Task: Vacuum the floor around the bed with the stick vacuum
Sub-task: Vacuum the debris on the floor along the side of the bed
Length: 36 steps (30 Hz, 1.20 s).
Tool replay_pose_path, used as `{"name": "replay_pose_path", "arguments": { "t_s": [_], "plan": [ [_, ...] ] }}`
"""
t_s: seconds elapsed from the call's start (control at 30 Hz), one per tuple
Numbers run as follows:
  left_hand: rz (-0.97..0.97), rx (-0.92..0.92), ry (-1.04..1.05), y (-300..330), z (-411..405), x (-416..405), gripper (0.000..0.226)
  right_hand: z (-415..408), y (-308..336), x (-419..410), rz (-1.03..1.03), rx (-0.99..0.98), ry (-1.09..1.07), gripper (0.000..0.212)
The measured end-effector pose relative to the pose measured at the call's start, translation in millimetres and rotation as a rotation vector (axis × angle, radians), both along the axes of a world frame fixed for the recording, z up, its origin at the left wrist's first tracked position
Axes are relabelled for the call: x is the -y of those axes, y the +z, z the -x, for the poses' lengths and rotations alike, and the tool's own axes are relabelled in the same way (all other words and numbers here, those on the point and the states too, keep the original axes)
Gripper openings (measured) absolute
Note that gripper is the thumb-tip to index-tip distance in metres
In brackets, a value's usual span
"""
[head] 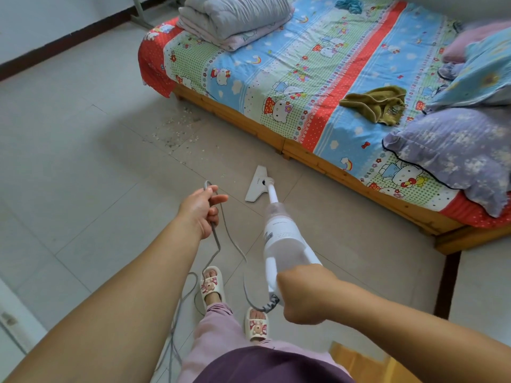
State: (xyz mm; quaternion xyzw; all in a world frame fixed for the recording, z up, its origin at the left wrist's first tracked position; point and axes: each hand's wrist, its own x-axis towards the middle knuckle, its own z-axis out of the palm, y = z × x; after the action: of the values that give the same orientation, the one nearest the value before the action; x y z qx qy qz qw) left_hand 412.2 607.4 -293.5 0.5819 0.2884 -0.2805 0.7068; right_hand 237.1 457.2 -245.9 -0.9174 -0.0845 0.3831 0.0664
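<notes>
A white stick vacuum (279, 236) slants down to the tiled floor, its flat floor head (255, 187) resting on the tiles a little way from the bed's wooden side. My right hand (304, 294) grips the vacuum's handle at the lower end. My left hand (200, 210) holds a loop of the grey power cord (235, 244) up off the floor, to the left of the vacuum. A patch of pale crumbs and dust (172, 131) lies on the floor ahead, near the foot corner of the bed (304, 87).
The bed's wooden frame (276, 139) runs diagonally on the right, with a cartoon sheet, folded quilt (232, 17), pillows and a brown cloth (378, 103) on top. Cord trails past my slippered feet (211, 284). A dark baseboard lines the far left wall.
</notes>
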Motion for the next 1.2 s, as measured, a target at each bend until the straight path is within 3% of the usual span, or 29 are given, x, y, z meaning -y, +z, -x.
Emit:
{"name": "replay_pose_path", "arguments": {
  "t_s": [0.23,0.63,0.83,1.0,1.2],
  "plan": [
    [0.010,0.003,0.006,4.9,-7.1,0.8,0.025,-16.7,21.1,-13.8,-0.067,0.061,-0.015,0.023],
    [-0.012,-0.006,0.028,5.7,-23.2,-15.6,0.024,-54.9,-26.2,-34.3,-0.091,0.011,-0.127,0.013],
    [-0.011,-0.012,0.042,3.1,-31.7,-27.1,0.024,-49.0,-25.1,-22.4,-0.048,0.043,-0.239,0.027],
    [0.005,-0.014,0.026,3.0,-34.1,-21.7,0.024,-37.2,-8.1,-3.0,0.037,0.057,-0.249,0.004],
    [0.030,-0.004,0.009,5.4,-30.1,-13.4,0.022,-44.4,1.7,-0.4,0.033,0.024,-0.258,0.020]
  ]
}}
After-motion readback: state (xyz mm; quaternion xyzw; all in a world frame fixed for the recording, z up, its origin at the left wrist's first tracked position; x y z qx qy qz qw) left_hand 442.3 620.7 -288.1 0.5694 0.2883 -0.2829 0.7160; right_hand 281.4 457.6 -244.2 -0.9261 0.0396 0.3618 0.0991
